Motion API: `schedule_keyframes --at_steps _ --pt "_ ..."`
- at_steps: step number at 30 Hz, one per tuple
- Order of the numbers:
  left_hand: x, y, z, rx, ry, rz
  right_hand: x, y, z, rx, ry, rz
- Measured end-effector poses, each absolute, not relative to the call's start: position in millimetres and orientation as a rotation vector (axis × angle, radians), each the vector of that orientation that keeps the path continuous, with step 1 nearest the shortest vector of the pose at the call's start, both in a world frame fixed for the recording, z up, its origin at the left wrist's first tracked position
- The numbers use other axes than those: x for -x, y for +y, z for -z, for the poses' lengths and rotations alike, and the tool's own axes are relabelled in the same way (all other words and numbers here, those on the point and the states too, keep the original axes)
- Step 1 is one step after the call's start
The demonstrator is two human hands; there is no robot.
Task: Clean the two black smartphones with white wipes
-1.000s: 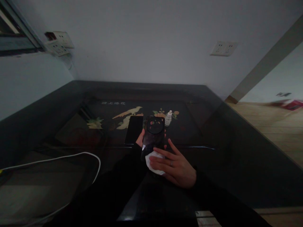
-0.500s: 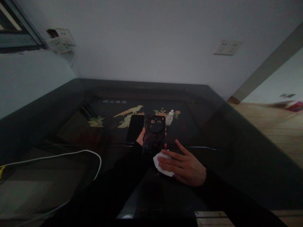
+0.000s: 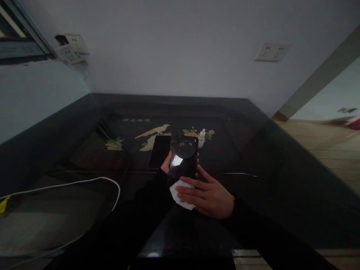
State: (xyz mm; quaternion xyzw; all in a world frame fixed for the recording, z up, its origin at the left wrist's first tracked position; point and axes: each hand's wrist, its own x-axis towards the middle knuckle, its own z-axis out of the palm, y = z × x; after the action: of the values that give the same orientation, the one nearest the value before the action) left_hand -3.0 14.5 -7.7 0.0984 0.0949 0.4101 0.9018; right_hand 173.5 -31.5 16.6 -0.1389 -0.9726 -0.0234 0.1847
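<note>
My left hand [image 3: 167,164] grips a black phone [image 3: 183,158] from behind, holding it tilted up with its round camera ring facing me. My right hand [image 3: 209,194] presses a white wipe [image 3: 180,194] under its extended fingers against the phone's lower end; a ring sits on one finger. A second black phone [image 3: 160,151] lies flat on the dark table just left of the held one. A small white dropper bottle [image 3: 201,137] stands upright just beyond and to the right.
The dark glossy table [image 3: 267,180] carries a bird and flower inlay [image 3: 153,133]. A white cable [image 3: 84,182] loops across its left part. Wall sockets [image 3: 271,51] sit on the back wall and at the left corner [image 3: 70,48]. Wooden floor shows at right.
My right hand slid the wipe to the right and then back left onto the phone's lower end. A bright reflection now shows on the phone's back.
</note>
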Motion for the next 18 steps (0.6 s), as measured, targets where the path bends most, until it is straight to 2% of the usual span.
schedule_keyframes --at_steps 3,5,10,13,18 --pt "-1 11 8 -0.212 0.204 -0.928 -190 -37 -22 0.446 -2.676 -0.016" --pt "-3 11 8 -0.240 0.216 -0.972 -192 -41 -23 0.549 -2.481 -0.196" --pt "1 13 4 -0.251 0.239 -0.888 -182 -31 -16 1.101 -1.320 -0.724" --pt "4 12 -2 -0.225 0.236 -0.882 -181 -15 -12 1.114 -0.896 -0.901" --pt "2 8 -4 -0.191 0.243 -0.846 -182 -5 -12 1.045 -0.732 -1.025"
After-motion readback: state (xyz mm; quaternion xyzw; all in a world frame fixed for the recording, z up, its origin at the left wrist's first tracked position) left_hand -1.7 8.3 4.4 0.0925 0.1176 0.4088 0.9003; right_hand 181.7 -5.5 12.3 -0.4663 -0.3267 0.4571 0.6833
